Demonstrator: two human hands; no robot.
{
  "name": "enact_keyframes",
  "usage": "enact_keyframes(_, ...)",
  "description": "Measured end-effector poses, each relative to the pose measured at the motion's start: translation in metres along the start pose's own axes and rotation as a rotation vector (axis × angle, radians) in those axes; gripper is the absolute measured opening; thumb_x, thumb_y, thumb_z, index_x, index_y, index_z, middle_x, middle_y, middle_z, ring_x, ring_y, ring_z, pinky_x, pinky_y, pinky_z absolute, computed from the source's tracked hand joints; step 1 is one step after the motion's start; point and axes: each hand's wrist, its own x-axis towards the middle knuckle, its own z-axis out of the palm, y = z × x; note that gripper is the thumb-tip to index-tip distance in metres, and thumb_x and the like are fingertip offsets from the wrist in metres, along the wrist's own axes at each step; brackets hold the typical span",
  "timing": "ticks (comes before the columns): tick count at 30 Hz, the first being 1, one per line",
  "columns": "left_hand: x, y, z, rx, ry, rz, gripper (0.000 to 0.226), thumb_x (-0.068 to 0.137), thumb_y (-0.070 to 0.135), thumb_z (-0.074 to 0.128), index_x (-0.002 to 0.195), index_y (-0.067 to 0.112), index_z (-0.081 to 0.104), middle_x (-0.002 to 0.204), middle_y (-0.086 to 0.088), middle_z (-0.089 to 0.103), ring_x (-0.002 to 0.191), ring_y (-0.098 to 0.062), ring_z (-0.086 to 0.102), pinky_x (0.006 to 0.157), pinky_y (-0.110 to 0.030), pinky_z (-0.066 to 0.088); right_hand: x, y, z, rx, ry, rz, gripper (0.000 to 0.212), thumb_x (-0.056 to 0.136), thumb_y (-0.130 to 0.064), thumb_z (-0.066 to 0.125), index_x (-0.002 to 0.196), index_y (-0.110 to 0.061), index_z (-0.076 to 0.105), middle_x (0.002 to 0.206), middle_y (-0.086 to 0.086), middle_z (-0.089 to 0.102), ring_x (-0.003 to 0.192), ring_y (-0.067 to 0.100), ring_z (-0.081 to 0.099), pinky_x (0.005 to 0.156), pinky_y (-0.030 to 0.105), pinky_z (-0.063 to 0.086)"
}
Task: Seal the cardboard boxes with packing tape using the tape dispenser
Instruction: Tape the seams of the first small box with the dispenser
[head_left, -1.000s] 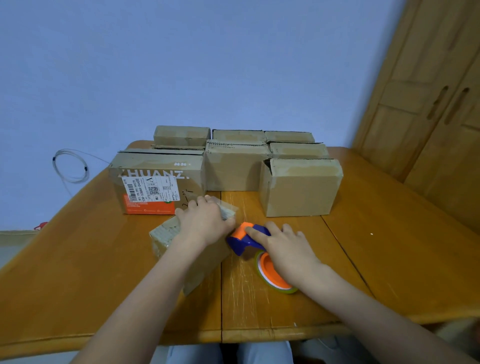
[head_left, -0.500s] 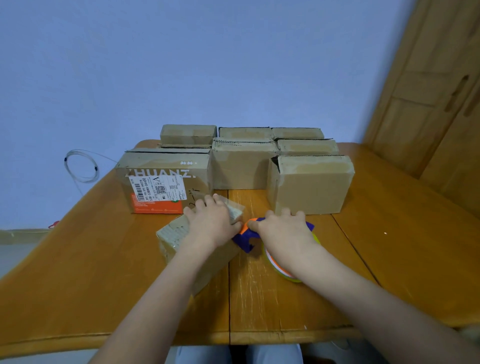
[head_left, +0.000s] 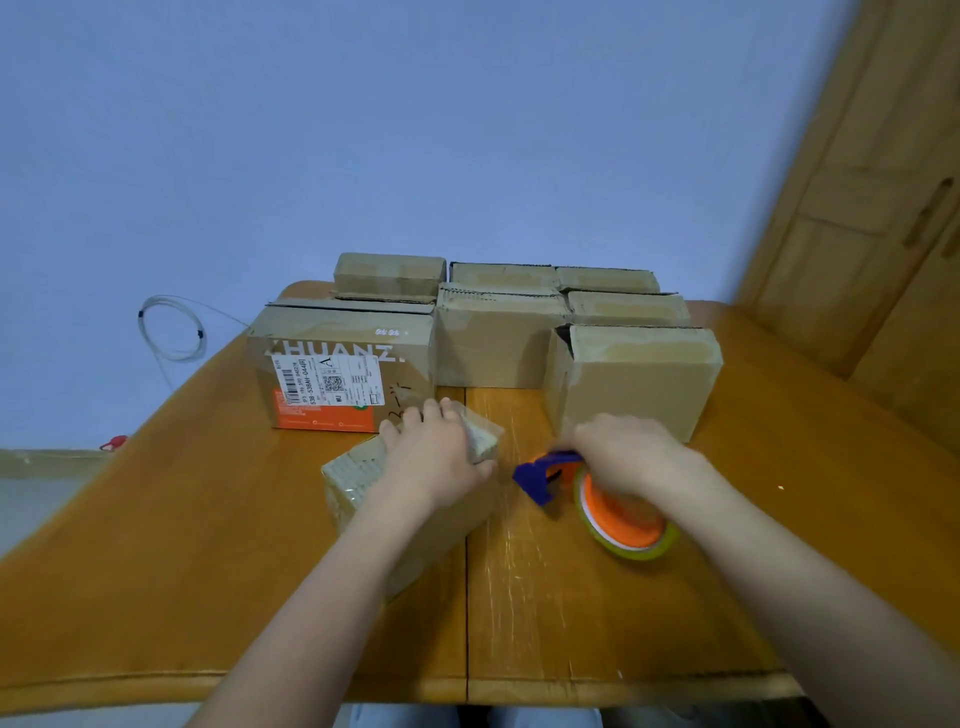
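Head view: right hand (head_left: 623, 454) motion-blurred, fingers curled over the tape dispenser (head_left: 597, 493), hiding its handle; blue frame and orange roll show, just right of the small cardboard box (head_left: 410, 509). Left hand (head_left: 436, 462) lies on that box's top, fingers bent over its far edge. Wooden table (head_left: 156, 545), blue wall behind, wooden cabinet doors right. Beyond the small box: stacked cartons, one labelled carton (head_left: 343, 374) printed "HUANZ".
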Motion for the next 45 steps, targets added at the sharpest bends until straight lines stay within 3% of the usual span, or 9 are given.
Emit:
enact_keyframes(4, -0.003, -0.016, -0.002, -0.034, -0.008, 0.151, 0.09, 0.084, 0.062, 0.053, 0.151, 0.013, 0.019, 0.154, -0.005, 0.028, 0.14, -0.025, 0.027, 0.115, -0.047, 0.021, 0.004, 0.048, 0.033, 0.519, -0.046, -0.017, 0.072, 0.083, 0.008, 0.043, 0.138, -0.039, 0.044, 0.115, -0.002, 0.061, 0.091, 0.017, 0.061, 0.075, 0.029, 0.05)
enact_keyframes(10, -0.006, -0.038, -0.015, -0.121, -0.112, 0.382, 0.092, 0.079, 0.058, 0.066, 0.149, 0.017, 0.023, 0.151, 0.0, 0.035, 0.136, -0.017, 0.032, 0.112, -0.031, 0.024, 0.026, 0.067, 0.082, 0.982, -0.047, 0.124, 0.049, 0.081, 0.003, 0.066, 0.126, -0.016, 0.057, 0.096, -0.002, 0.065, 0.087, 0.012, 0.061, 0.071, 0.02, 0.048)
enact_keyframes(13, -0.006, -0.045, -0.019, -0.116, -0.131, 0.451, 0.095, 0.079, 0.055, 0.069, 0.151, 0.018, 0.019, 0.153, 0.0, 0.032, 0.138, -0.016, 0.028, 0.111, -0.027, 0.021, 0.033, 0.07, 0.089, 0.919, 0.095, 0.184, 0.038, 0.077, -0.002, 0.073, 0.114, -0.013, 0.066, 0.09, 0.0, 0.068, 0.079, 0.012, 0.062, 0.062, 0.019, 0.045)
enact_keyframes(16, -0.004, -0.05, -0.02, -0.148, -0.169, 0.494, 0.105, 0.078, 0.052, 0.071, 0.153, 0.022, 0.005, 0.16, 0.002, 0.014, 0.145, -0.013, 0.014, 0.113, -0.023, 0.01, 0.035, 0.063, 0.091, 0.525, 0.169, 0.3, 0.052, 0.079, -0.016, 0.074, 0.128, -0.021, 0.057, 0.12, 0.004, 0.063, 0.108, 0.024, 0.058, 0.083, 0.031, 0.047)
enact_keyframes(19, -0.002, -0.055, -0.02, -0.256, -0.229, 0.486, 0.125, 0.065, 0.071, 0.069, 0.152, 0.031, -0.011, 0.158, 0.01, -0.021, 0.144, -0.005, -0.016, 0.113, -0.025, 0.0, 0.027, 0.038, 0.086, 0.387, 0.421, 0.299, 0.064, 0.086, -0.005, 0.055, 0.143, -0.029, 0.038, 0.144, -0.001, 0.041, 0.134, 0.024, 0.035, 0.11, 0.046, 0.027)
enact_keyframes(23, 0.004, -0.058, -0.014, -0.135, -0.195, 0.445, 0.143, 0.038, 0.104, 0.023, 0.154, 0.025, -0.003, 0.161, 0.005, -0.008, 0.146, -0.007, -0.006, 0.111, -0.024, -0.009, 0.019, -0.025, 0.075, 0.841, 0.883, -0.193, 0.054, 0.091, -0.007, 0.051, 0.14, -0.03, 0.044, 0.147, -0.013, 0.035, 0.138, 0.003, 0.024, 0.113, 0.018, 0.018)
enact_keyframes(26, 0.004, -0.057, -0.013, -0.075, -0.161, 0.457, 0.143, 0.037, 0.102, 0.024, 0.154, 0.02, 0.011, 0.161, 0.005, 0.012, 0.146, -0.009, 0.011, 0.112, -0.022, -0.005, 0.036, -0.063, 0.092, 0.965, 1.002, -0.389, 0.052, 0.086, -0.007, 0.043, 0.137, -0.019, 0.05, 0.143, -0.009, 0.043, 0.136, 0.011, 0.035, 0.112, 0.019, 0.025)
enact_keyframes(37, 0.0, -0.054, -0.016, -0.081, -0.171, 0.431, 0.122, 0.053, 0.078, 0.053, 0.153, 0.019, 0.017, 0.158, 0.003, 0.023, 0.143, -0.013, 0.021, 0.115, -0.026, 0.012, 0.051, -0.068, 0.114, 0.946, 1.031, -0.426, 0.058, 0.08, -0.006, 0.04, 0.135, -0.018, 0.052, 0.142, -0.007, 0.049, 0.137, 0.012, 0.035, 0.112, 0.018, 0.023)
enact_keyframes(45, 0.003, -0.057, -0.015, -0.089, -0.187, 0.42, 0.124, 0.05, 0.081, 0.052, 0.152, 0.021, 0.018, 0.156, 0.005, 0.027, 0.142, -0.014, 0.023, 0.114, -0.028, 0.016, 0.053, -0.075, 0.124, 1.056, 0.879, -0.46, 0.065, 0.083, 0.004, 0.039, 0.142, -0.023, 0.038, 0.145, -0.035, 0.031, 0.14, 0.003, 0.028, 0.114, 0.016, 0.021)
